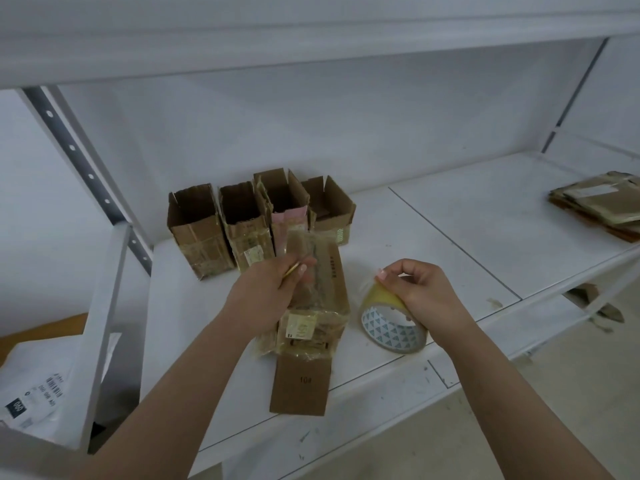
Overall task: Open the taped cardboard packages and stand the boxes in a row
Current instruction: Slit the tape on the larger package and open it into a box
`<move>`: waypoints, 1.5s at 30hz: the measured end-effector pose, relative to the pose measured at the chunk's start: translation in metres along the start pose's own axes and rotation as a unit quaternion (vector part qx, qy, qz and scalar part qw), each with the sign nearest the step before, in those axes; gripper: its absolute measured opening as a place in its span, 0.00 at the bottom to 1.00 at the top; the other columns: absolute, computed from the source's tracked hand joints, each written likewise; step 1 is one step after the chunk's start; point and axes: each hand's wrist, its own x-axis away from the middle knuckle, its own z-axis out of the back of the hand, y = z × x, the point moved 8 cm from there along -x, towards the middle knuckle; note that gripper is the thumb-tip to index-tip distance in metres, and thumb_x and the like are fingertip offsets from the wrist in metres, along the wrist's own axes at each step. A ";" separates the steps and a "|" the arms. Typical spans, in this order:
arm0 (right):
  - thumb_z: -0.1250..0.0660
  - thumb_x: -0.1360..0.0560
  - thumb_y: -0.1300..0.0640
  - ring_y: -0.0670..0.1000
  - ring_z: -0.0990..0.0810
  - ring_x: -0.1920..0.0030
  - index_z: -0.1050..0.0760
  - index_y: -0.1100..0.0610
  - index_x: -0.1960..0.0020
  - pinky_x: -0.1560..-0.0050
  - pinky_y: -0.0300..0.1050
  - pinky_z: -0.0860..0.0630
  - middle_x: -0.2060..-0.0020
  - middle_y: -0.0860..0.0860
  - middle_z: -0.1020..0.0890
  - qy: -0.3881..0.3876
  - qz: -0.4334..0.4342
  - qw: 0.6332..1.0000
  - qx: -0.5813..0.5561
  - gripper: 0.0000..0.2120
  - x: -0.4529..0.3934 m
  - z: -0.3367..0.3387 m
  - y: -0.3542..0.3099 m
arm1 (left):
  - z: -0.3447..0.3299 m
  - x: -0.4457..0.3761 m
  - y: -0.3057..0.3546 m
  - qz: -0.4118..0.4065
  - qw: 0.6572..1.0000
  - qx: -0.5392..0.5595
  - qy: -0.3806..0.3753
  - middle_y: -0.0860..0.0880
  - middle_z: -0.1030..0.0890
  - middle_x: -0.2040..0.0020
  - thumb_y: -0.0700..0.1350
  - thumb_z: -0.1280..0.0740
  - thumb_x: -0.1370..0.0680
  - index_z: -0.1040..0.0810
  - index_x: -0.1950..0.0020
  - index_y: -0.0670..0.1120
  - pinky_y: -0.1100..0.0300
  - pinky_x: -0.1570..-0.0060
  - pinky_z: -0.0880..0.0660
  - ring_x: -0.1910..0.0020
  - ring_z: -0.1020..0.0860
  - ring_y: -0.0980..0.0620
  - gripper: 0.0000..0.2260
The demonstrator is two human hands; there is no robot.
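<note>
Several opened cardboard boxes (242,220) stand upright in a row at the back of the white shelf (450,237). In front of them lies a flattened, tape-covered cardboard package (311,327), its near flap hanging over the shelf's front edge. My left hand (273,289) rests on the package's far end, fingers closed around a thin yellow pencil-like tool and the package's edge. To the right, a roll of yellowish packing tape (391,323) stands on the shelf. My right hand (419,289) grips its top, pinching the tape's loose end.
A stack of flat taped packages (602,206) lies at the shelf's far right. White shelf posts (79,161) rise at left. A white plastic mail bag with a barcode (34,386) lies lower left. The floor shows below the shelf edge.
</note>
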 end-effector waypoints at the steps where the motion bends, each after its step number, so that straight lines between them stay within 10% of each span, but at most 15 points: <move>1: 0.29 0.24 0.53 0.44 0.22 0.71 0.20 0.55 0.60 0.73 0.32 0.30 0.66 0.54 0.19 -0.004 0.004 1.000 0.003 0.07 0.000 -0.001 -0.001 | 0.003 -0.001 0.007 -0.004 1.000 -0.011 0.016 0.59 0.16 0.52 0.50 0.45 0.16 0.27 0.34 0.57 0.56 0.53 0.22 0.57 0.19 0.57 0.13; 10: 0.30 0.24 0.54 0.64 0.19 0.63 0.19 0.53 0.59 0.61 0.48 0.24 0.64 0.63 0.18 -0.033 0.054 0.998 0.027 0.06 0.010 -0.006 -0.024 | -0.017 0.002 0.045 0.107 0.988 0.111 0.001 0.56 0.18 0.63 0.72 0.37 0.34 0.19 0.56 0.53 0.59 0.56 0.25 0.58 0.20 0.58 0.24; 16: 0.31 0.24 0.52 0.52 0.14 0.61 0.18 0.47 0.49 0.60 0.40 0.21 0.63 0.52 0.14 -0.084 0.047 0.995 -0.005 0.05 0.017 -0.014 -0.027 | -0.021 -0.001 0.050 0.086 0.988 0.131 0.015 0.52 0.18 0.69 0.54 0.27 0.26 0.20 0.65 0.47 0.55 0.59 0.23 0.66 0.21 0.55 0.12; 19: 0.30 0.32 0.45 0.44 0.15 0.56 0.27 0.37 0.37 0.58 0.34 0.21 0.60 0.42 0.14 -0.128 0.028 0.988 -0.078 0.24 0.016 -0.010 -0.029 | -0.008 0.004 0.039 0.107 0.982 0.148 0.038 0.55 0.21 0.71 0.50 0.28 0.25 0.24 0.65 0.48 0.49 0.52 0.22 0.64 0.20 0.52 0.12; 24: 0.29 0.36 0.45 0.50 0.15 0.52 0.26 0.46 0.33 0.50 0.39 0.20 0.55 0.51 0.13 -0.171 0.030 0.980 -0.099 0.31 0.013 -0.009 -0.033 | 0.002 0.015 0.031 0.129 0.979 0.143 0.063 0.54 0.22 0.71 0.51 0.30 0.23 0.25 0.65 0.46 0.52 0.55 0.23 0.65 0.21 0.52 0.14; 35: 0.25 0.32 0.46 0.42 0.25 0.75 0.22 0.51 0.48 0.65 0.36 0.28 0.79 0.46 0.26 -0.107 0.003 0.992 0.070 0.16 0.002 0.017 0.016 | 0.042 0.060 -0.033 0.218 0.961 0.072 0.154 0.50 0.21 0.66 0.52 0.33 0.22 0.22 0.60 0.43 0.57 0.62 0.31 0.64 0.24 0.52 0.13; 45: 0.24 0.31 0.45 0.54 0.20 0.64 0.22 0.46 0.54 0.59 0.46 0.23 0.68 0.53 0.21 -0.077 0.014 0.992 0.094 0.10 -0.015 0.010 0.026 | 0.043 0.050 -0.040 0.226 0.957 0.082 0.160 0.49 0.20 0.66 0.52 0.32 0.22 0.23 0.62 0.44 0.58 0.63 0.31 0.65 0.24 0.51 0.14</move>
